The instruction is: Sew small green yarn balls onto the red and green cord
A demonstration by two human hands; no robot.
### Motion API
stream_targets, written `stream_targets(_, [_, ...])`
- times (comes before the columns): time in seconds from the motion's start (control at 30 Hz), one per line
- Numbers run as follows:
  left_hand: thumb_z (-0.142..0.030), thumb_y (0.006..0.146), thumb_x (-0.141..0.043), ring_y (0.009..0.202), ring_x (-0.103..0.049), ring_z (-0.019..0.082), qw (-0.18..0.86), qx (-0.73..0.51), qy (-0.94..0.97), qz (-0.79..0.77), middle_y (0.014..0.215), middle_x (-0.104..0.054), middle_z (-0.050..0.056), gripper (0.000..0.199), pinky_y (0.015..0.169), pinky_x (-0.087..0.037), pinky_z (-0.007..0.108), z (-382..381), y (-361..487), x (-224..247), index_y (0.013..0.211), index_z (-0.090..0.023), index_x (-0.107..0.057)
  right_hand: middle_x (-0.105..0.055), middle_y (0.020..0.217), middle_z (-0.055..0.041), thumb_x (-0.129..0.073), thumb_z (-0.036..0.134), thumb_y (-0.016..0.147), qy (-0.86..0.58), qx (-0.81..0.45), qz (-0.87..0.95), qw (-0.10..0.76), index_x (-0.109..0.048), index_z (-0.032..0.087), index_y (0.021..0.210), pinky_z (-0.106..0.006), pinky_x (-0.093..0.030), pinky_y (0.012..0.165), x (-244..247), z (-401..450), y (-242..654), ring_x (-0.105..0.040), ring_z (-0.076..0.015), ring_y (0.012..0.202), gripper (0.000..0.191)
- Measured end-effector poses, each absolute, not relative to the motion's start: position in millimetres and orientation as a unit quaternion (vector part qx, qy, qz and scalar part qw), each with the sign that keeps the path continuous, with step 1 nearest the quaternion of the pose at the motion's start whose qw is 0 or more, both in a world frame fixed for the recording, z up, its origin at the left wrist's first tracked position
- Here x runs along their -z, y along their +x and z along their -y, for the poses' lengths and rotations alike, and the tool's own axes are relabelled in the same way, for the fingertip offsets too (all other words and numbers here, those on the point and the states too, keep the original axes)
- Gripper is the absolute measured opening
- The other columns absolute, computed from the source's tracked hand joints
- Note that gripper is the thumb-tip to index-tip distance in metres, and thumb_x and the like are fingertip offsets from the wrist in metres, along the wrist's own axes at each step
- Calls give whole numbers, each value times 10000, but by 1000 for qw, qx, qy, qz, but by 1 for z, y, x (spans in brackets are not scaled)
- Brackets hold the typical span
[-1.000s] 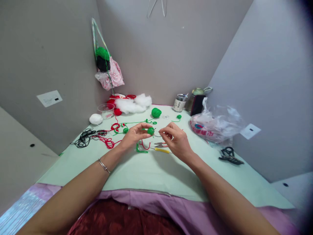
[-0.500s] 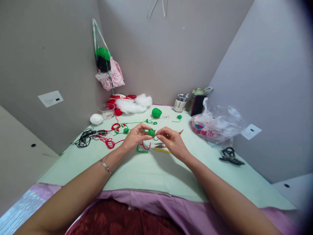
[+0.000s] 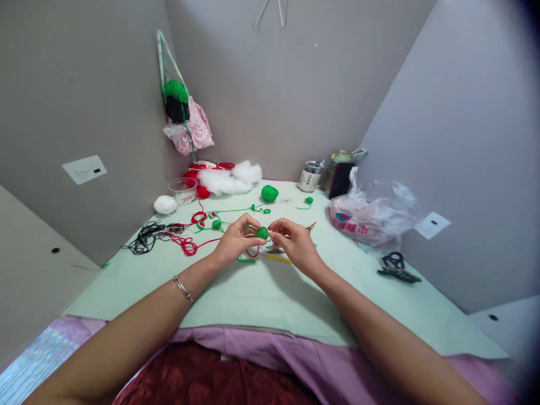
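Above the table, my left hand (image 3: 234, 241) is closed on a small round green yarn piece (image 3: 262, 232), held between thumb and fingers. My right hand (image 3: 294, 241) pinches at the right side of that piece; what its fingertips grip is too small to make out. Beneath the hands lie a yellow-handled tool (image 3: 279, 259), partly covered by my right hand, and a short green strand (image 3: 246, 260). To the left of my left hand rests another small green yarn ball (image 3: 216, 225) beside red yarn (image 3: 188, 246).
A larger green yarn ball (image 3: 269, 194) and white stuffing (image 3: 230, 181) lie farther back. Tangled black cord (image 3: 147, 239) and a white ball (image 3: 165, 205) are on the left. On the right are a plastic bag (image 3: 367, 216), a black hair claw (image 3: 397, 269) and a pen jar (image 3: 310, 179).
My right hand's fingertips have come closer to the green yarn piece, which has shifted slightly down. My left hand still holds it. The scissors below are now more covered.
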State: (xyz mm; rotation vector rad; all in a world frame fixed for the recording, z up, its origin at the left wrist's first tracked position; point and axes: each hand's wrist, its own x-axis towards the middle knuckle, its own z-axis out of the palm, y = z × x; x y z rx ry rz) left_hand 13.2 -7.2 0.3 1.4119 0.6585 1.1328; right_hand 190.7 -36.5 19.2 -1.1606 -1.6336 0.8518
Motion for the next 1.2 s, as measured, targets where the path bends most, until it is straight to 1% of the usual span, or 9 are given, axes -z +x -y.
stream_targets(0.13, [-210, 635, -806, 776, -600, 123, 554, -470, 626, -285, 839, -579, -19, 366, 709, -490, 266, 11, 17, 4, 828, -178, -496, -652, 848, -28, -509, 215, 891, -466, -215, 746, 425, -595, 204, 921, -263, -465, 657, -16, 41, 190, -608, -151, 725, 92])
stream_targets(0.27, [-230, 689, -760, 716, -559, 111, 528, -430, 663, -311, 784, -556, -26, 310, 640, -462, 241, 16, 19, 4, 831, -184, -489, -643, 813, -34, -479, 219, 941, -479, -51, 809, 336, -607, 203, 851, -257, -399, 632, -17, 44, 190, -575, -149, 695, 157])
stream_targets(0.37, [-237, 697, -750, 707, -549, 109, 498, -430, 681, -320, 787, -544, -28, 298, 649, -462, 244, 17, 20, 5, 829, -188, -488, -652, 850, -47, -491, 239, 947, -470, -5, 806, 359, -613, 201, 802, -254, -389, 621, -25, 45, 191, -587, -147, 702, 194])
stream_targets(0.43, [-233, 701, -742, 745, -558, 116, 467, -444, 694, -321, 862, -552, -10, 285, 685, -476, 257, 15, 19, 7, 844, -190, -499, -663, 870, -50, -510, 276, 945, -453, -43, 778, 434, -604, 202, 819, -251, -412, 626, -35, 48, 193, -601, -139, 696, 174])
stream_targets(0.53, [-213, 711, -724, 807, -560, 127, 417, -452, 722, -316, 992, -554, 25, 254, 750, -486, 281, 8, 15, 11, 862, -191, -522, -665, 770, -19, -484, 378, 965, -410, -249, 711, 514, -519, 212, 859, -240, -427, 537, -56, 55, 201, -592, -119, 558, 200])
stream_targets(0.67, [-181, 702, -711, 814, -540, 144, 345, -473, 739, -335, 934, -566, 24, 217, 758, -462, 287, -4, 5, 12, 832, -194, -538, -585, 534, 45, -510, 471, 947, -329, -471, 660, 484, -447, 226, 851, -218, -348, 414, -79, 66, 220, -498, -105, 387, 271])
stream_targets(0.87, [-233, 691, -748, 828, -589, 137, 414, -501, 677, -346, 973, -610, 21, 311, 793, -477, 288, -6, 0, 1, 931, -201, -552, -391, 433, 95, -582, 496, 901, -288, -535, 665, 434, -497, 209, 812, -216, -221, 412, -82, 71, 225, -278, -63, 362, 312])
stream_targets(1.07, [-313, 712, -774, 721, -590, 114, 487, -487, 649, -324, 966, -625, 27, 354, 654, -460, 250, 1, 2, -7, 1010, -198, -621, -479, 605, 53, -582, 420, 915, -312, -522, 667, 431, -560, 195, 970, -221, -284, 498, -72, 65, 210, -394, -81, 516, 232])
stream_targets(1.2, [-307, 713, -782, 740, -592, 132, 504, -486, 640, -318, 880, -642, 21, 408, 653, -468, 252, 2, 2, -7, 1071, -200, -620, -575, 645, 23, -624, 437, 879, -347, -510, 660, 429, -582, 184, 926, -221, -333, 503, -65, 62, 204, -455, -86, 528, 261])
